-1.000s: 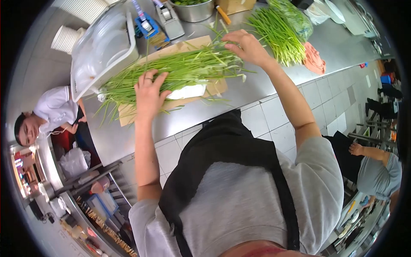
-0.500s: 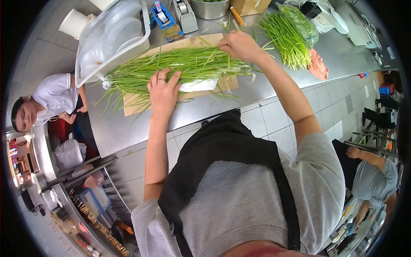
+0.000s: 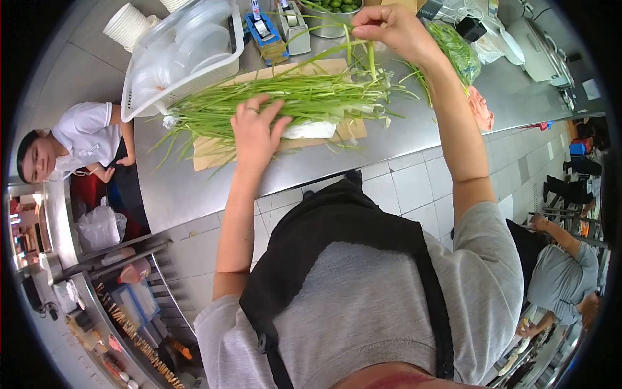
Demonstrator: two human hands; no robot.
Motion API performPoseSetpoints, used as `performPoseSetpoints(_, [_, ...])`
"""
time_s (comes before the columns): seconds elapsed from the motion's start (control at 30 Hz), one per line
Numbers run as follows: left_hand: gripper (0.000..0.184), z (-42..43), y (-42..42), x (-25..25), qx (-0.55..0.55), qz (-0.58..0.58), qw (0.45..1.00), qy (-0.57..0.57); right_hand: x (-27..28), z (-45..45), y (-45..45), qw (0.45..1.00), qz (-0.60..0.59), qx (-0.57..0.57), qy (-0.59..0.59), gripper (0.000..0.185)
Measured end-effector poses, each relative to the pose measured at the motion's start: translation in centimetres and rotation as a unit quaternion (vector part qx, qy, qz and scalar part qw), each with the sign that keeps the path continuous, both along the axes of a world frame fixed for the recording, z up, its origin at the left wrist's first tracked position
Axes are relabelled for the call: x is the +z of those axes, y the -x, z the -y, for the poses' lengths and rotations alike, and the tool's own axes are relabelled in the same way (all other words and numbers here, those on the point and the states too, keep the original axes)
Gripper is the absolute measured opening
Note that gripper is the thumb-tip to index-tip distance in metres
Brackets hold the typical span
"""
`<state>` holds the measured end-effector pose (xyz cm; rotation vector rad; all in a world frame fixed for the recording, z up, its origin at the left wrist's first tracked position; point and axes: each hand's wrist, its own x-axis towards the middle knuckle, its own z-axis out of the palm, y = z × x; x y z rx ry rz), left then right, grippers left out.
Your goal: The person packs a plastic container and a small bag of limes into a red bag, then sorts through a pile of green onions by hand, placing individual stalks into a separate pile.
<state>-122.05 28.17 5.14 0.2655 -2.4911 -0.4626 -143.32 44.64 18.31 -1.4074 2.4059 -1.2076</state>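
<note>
A long, loose pile of green stalks [image 3: 311,97] lies across a flattened piece of cardboard [image 3: 214,154] on the steel table. My left hand [image 3: 258,129] rests on the pile's near side, fingers spread. Above the pile's right end, my right hand [image 3: 395,32] pinches a few thin green stalks [image 3: 364,55] between thumb and fingertips. A white wrapped item [image 3: 311,130] shows under the pile's near edge. Behind my right forearm, a second bunch of greens [image 3: 418,78] is mostly hidden.
A white basket of clear plastic lids [image 3: 136,100] stands at the left. Tape dispensers [image 3: 266,40] and a steel pot [image 3: 332,27] are behind. Bagged greens [image 3: 457,55] and a pink cloth [image 3: 480,109] lie right. One person [image 3: 84,139] is left, others [image 3: 562,275] right.
My right hand has risen off the pile's right end, lifting a few stalks. My left hand stays on the pile. The view has shifted slightly.
</note>
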Motion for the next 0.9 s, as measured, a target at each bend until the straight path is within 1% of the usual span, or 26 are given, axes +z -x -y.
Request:
performPoseSetpoints(0.03, [0.033,0.1,0.4,0.8,0.001,-0.003,1.000,0.001,-0.6,0.4,0.4,0.998,0.060,0.027,-0.010,0.012])
performPoseSetpoints(0.07, [0.029,0.3,1.2,1.7,-0.014,-0.072,0.995,-0.064,-1.1,0.9,0.6,0.991,0.120,0.056,-0.019,0.012])
performPoseSetpoints(0.1, [0.025,0.4,1.9,2.4,-0.028,-0.141,0.981,-0.127,-1.7,1.2,0.6,0.989,0.133,0.065,-0.027,0.013])
performPoseSetpoints(0.13, [0.025,0.2,2.7,3.2,-0.025,-0.143,0.981,-0.126,-1.9,1.6,0.1,0.989,0.132,0.069,-0.027,0.013])
performPoseSetpoints(0.17, [0.024,-0.1,3.7,3.9,-0.036,-0.168,0.952,-0.254,-2.1,2.1,-0.5,0.987,0.147,0.065,-0.033,0.014])
performPoseSetpoints(0.2, [0.023,-0.1,4.6,4.4,-0.048,-0.191,0.905,-0.377,-2.4,2.4,-0.9,0.984,0.162,0.060,-0.040,0.014])
performPoseSetpoints(0.23, [0.023,0.0,5.3,4.7,-0.045,-0.193,0.905,-0.376,-3.8,3.0,-0.3,0.982,0.170,0.073,-0.036,0.015])
performPoseSetpoints(0.27, [0.020,0.3,5.9,5.0,-0.064,-0.156,0.842,-0.512,-4.3,3.3,-0.5,0.982,0.169,0.076,-0.035,0.015])
performPoseSetpoints(0.3, [0.018,0.6,6.3,5.1,-0.081,-0.115,0.759,-0.636,-4.7,3.7,-0.7,0.979,0.182,0.085,-0.022,0.014])
performPoseSetpoints(0.33, [0.018,1.1,6.7,5.0,-0.080,-0.117,0.760,-0.634,-4.9,4.0,-0.9,0.976,0.195,0.093,-0.008,0.013])
performPoseSetpoints(0.37, [0.015,1.6,7.0,4.8,-0.128,-0.118,0.670,-0.721,-5.2,4.2,-0.9,0.977,0.184,0.103,-0.011,0.013])
performPoseSetpoints(0.4, [0.013,2.0,7.2,4.6,-0.173,-0.117,0.568,-0.796,-5.5,4.4,-1.0,0.977,0.185,0.105,-0.009,0.013])
performPoseSetpoints(0.43, [0.009,2.0,7.2,4.8,-0.178,-0.156,0.558,-0.796,-5.6,4.6,-1.2,0.975,0.199,0.102,-0.016,0.014])
performPoseSetpoints(0.47, [0.009,2.2,7.1,5.0,-0.178,-0.157,0.559,-0.794,-5.7,4.7,-1.2,0.972,0.212,0.099,-0.023,0.014])
performPoseSetpoints(0.5, [0.010,2.7,7.1,5.4,-0.161,-0.214,0.625,-0.734,-6.2,4.9,-1.0,0.972,0.210,0.101,-0.021,0.014])
performPoseSetpoints(0.53, [0.012,3.2,6.9,6.0,-0.142,-0.267,0.683,-0.664,-7.2,5.0,-0.7,0.985,0.152,0.068,-0.043,0.015])
performPoseSetpoints(0.57, [0.012,3.6,6.5,6.8,-0.140,-0.267,0.685,-0.663,-8.2,5.1,-0.4,0.993,0.094,0.034,-0.066,0.015])
performPoseSetpoints(0.6, [0.012,4.2,6.1,7.8,-0.137,-0.254,0.715,-0.637,-9.2,5.3,-0.1,0.993,0.095,0.036,-0.065,0.015])
performPoseSetpoints(0.63, [0.013,4.7,5.7,8.6,-0.133,-0.239,0.744,-0.609,-9.8,5.4,0.0,0.989,-0.004,0.054,-0.137,0.016])
performPoseSetpoints(0.67, [0.013,5.2,5.3,9.1,-0.130,-0.225,0.772,-0.580,-10.4,5.6,0.1,0.971,-0.104,0.070,-0.206,0.017])
performPoseSetpoints(0.7, [0.014,5.7,5.1,9.2,-0.124,-0.226,0.769,-0.586,-11.0,5.6,0.2,0.964,-0.137,0.046,-0.222,0.017])
performPoseSetpoints(0.73, [0.014,6.1,4.9,9.2,-0.123,-0.227,0.770,-0.584,-10.4,5.8,-0.4,0.964,-0.138,0.048,-0.220,0.017])
performPoseSetpoints(0.8, [0.014,6.8,4.6,9.1,-0.103,-0.226,0.762,-0.598,-9.1,6.5,-1.0,0.985,-0.143,-0.026,-0.095,0.017])
performPoseSetpoints(0.83, [0.014,7.0,4.5,9.0,-0.101,-0.225,0.762,-0.598,-8.3,6.9,-1.4,0.985,-0.141,-0.024,-0.096,0.017])
performPoseSetpoints(0.9, [0.015,7.1,4.3,8.6,-0.126,-0.228,0.744,-0.615,-7.0,7.5,-2.0,0.994,-0.093,0.028,-0.049,0.014])
